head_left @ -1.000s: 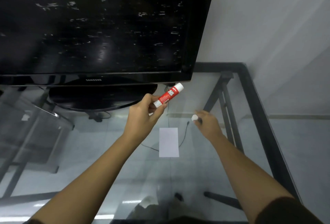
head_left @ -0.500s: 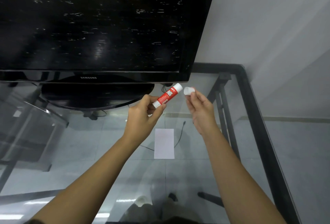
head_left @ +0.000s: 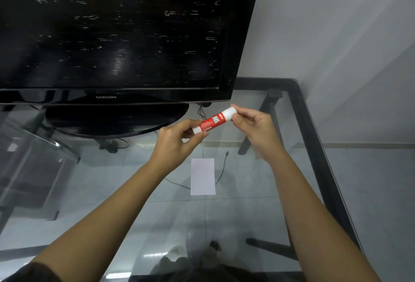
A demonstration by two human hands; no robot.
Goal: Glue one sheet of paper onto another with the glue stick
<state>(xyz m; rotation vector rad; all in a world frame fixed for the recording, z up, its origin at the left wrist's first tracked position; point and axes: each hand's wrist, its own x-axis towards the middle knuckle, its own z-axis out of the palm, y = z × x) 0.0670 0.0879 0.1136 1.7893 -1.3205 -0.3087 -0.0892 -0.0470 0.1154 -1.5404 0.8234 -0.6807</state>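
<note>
Glue stick (head_left: 213, 120), red label, white cap: held tilted above the glass table (head_left: 303, 111), left hand (head_left: 174, 144) pinching its lower end, right hand (head_left: 253, 128) closed on the capped upper end. Paper (head_left: 202, 176), white: flat on the glass below the hands, in front of a black television (head_left: 116, 34).

One head-worn wide-angle view here, looking forward and steeply down onto the glass desk (head_left: 258, 214), close above both forearms; edges bend, so the tilt is perhaps exaggerated. No second view.
</note>
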